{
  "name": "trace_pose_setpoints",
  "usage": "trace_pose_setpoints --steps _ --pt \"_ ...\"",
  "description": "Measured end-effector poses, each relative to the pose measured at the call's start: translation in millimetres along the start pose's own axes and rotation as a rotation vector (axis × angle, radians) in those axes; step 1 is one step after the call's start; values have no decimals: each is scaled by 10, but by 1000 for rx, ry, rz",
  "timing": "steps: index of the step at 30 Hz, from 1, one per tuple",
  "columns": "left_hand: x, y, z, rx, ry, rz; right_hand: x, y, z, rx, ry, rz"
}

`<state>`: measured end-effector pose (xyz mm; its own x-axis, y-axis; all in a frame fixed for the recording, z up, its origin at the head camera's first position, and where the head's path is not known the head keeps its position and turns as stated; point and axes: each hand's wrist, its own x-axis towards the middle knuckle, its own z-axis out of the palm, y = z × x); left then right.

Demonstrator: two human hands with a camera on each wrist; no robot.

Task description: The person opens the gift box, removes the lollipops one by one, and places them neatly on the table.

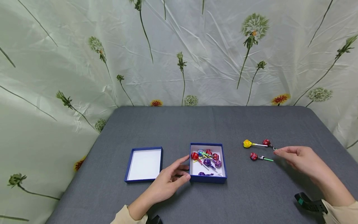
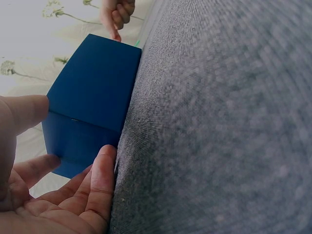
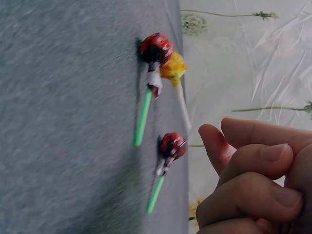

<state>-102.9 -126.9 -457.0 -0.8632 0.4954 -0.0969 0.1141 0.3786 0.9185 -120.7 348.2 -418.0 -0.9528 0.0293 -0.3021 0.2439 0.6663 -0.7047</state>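
Note:
A blue box [image 1: 208, 179] with a white inside holds several wrapped lollipops [image 1: 207, 162] in red, purple and blue. My left hand [image 1: 170, 180] rests its fingertips against the box's left side, the thumb by the front corner; in the left wrist view they touch the blue wall [image 2: 92, 83]. At the right, my right hand [image 1: 300, 161] has its fingertips near the stick of a red lollipop [image 1: 266, 142]. In the right wrist view that lollipop [image 3: 173, 145] lies on the table, and the bent fingers grip nothing. A yellow lollipop [image 1: 247, 143] and another red lollipop [image 1: 253, 156] lie close by.
A blue-edged box lid [image 1: 144, 165], white side up, lies left of the box, beyond my left hand. The grey cloth-covered table [image 1: 179, 124] ends at a pale flowered curtain [image 1: 167, 62]. A black band [image 1: 309, 203] is on my right wrist.

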Motion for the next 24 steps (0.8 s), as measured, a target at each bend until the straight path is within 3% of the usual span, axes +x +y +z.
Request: trace_pose_setpoints --steps 9,24 --pt "-1 3 2 3 5 4 13 -285 16 -50 -3 -82" --pt "1 4 1 0 5 6 34 -947 275 -91 -30 -224"
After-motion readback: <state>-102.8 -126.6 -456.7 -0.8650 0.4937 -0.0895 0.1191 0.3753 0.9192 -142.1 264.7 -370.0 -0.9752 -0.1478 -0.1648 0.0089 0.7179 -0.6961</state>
